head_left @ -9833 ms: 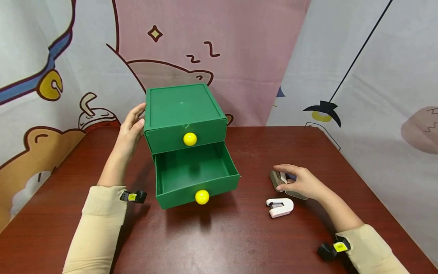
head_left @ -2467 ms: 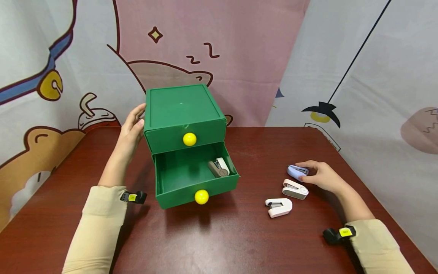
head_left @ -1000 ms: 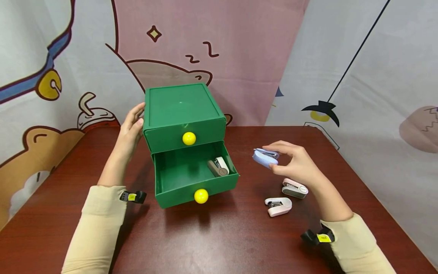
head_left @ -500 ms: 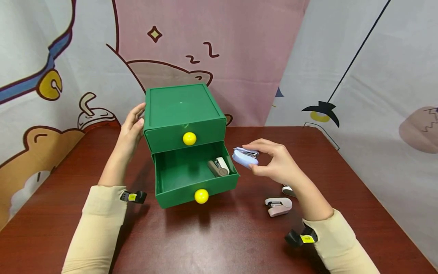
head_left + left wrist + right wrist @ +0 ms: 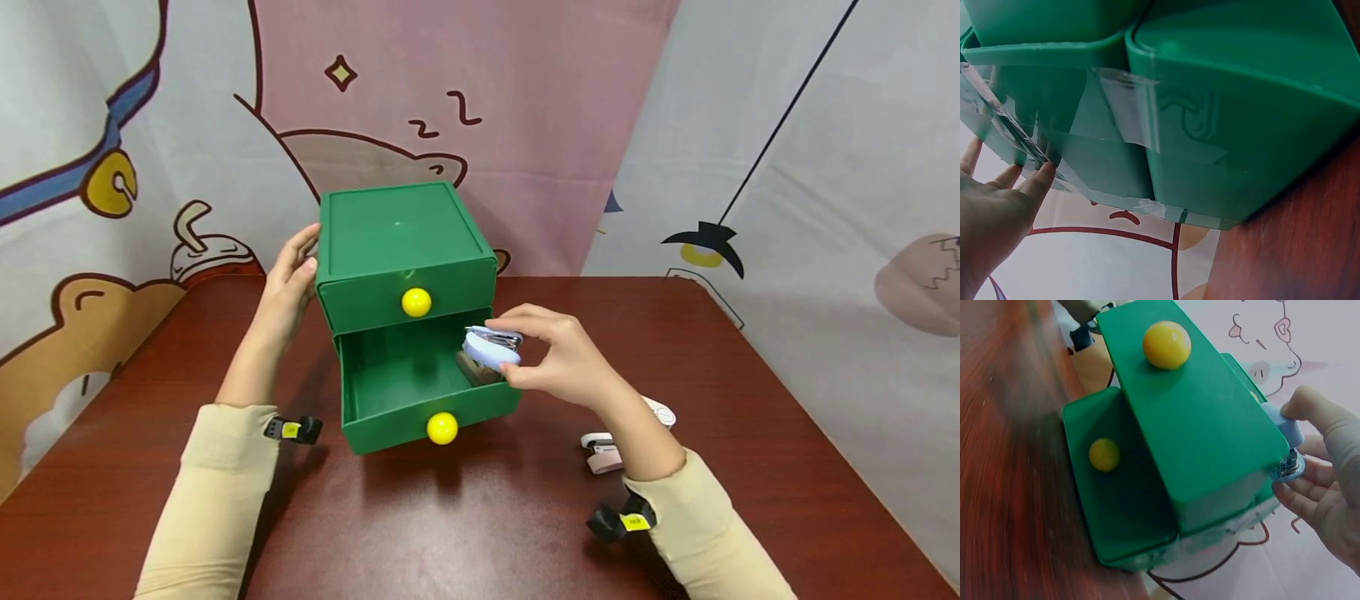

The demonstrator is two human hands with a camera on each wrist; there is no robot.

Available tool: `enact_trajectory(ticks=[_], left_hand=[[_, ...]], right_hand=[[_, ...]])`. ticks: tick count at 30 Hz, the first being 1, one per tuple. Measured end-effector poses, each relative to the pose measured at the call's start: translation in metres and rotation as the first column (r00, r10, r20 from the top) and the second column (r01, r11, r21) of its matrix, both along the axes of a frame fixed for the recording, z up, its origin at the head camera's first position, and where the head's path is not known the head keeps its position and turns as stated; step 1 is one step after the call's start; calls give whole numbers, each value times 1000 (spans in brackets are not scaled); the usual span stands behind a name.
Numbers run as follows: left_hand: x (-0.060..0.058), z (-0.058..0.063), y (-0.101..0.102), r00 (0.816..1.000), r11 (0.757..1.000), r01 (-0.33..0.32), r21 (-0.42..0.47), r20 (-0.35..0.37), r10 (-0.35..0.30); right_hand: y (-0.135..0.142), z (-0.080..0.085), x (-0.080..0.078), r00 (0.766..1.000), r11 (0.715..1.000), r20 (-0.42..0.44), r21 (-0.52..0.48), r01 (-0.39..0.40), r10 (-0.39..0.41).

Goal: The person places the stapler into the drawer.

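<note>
A light blue stapler [image 5: 491, 349] is pinched between thumb and fingers of my right hand [image 5: 558, 358], over the right side of a pulled-out green drawer [image 5: 390, 432]. Beneath it in that drawer lies a grey-brown stapler [image 5: 475, 369], partly covered by the blue one. The green drawer cabinet [image 5: 405, 233] has yellow ball knobs, and its top drawer is closed. My left hand [image 5: 283, 283] rests with extended fingers against the cabinet's left side. In the left wrist view, its fingertips touch the taped side wall [image 5: 1085, 144].
Two staplers lie on the brown table [image 5: 480, 517] at the right: a white-and-pink one [image 5: 603, 454] and a white one [image 5: 660, 412], both partly behind my right forearm. A printed curtain [image 5: 540, 125] hangs behind the table. The right wrist view shows a lower closed drawer [image 5: 1129, 500].
The grey-brown stapler has gone from the table into the drawer. My right hand then lifted the blue stapler and carried it left over the drawer. My left hand stays in place.
</note>
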State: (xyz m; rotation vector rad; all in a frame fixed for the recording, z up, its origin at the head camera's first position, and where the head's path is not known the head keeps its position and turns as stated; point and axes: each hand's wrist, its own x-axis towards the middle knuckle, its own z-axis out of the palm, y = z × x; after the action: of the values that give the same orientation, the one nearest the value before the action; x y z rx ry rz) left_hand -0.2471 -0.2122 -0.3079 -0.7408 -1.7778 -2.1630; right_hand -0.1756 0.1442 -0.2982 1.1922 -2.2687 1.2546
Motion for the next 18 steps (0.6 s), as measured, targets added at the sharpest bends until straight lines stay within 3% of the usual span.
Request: enact_trajectory(ticks=[10,18], left_hand=[[-3,-1,1,1000,1000,10,19,8,-10],[-1,-1,0,1000,1000,0,17,21,-1]], right_hand=[[-19,5,-3,998,990,49,135,-49,43],[-27,10,-14,988,963,115,239,-127,102]])
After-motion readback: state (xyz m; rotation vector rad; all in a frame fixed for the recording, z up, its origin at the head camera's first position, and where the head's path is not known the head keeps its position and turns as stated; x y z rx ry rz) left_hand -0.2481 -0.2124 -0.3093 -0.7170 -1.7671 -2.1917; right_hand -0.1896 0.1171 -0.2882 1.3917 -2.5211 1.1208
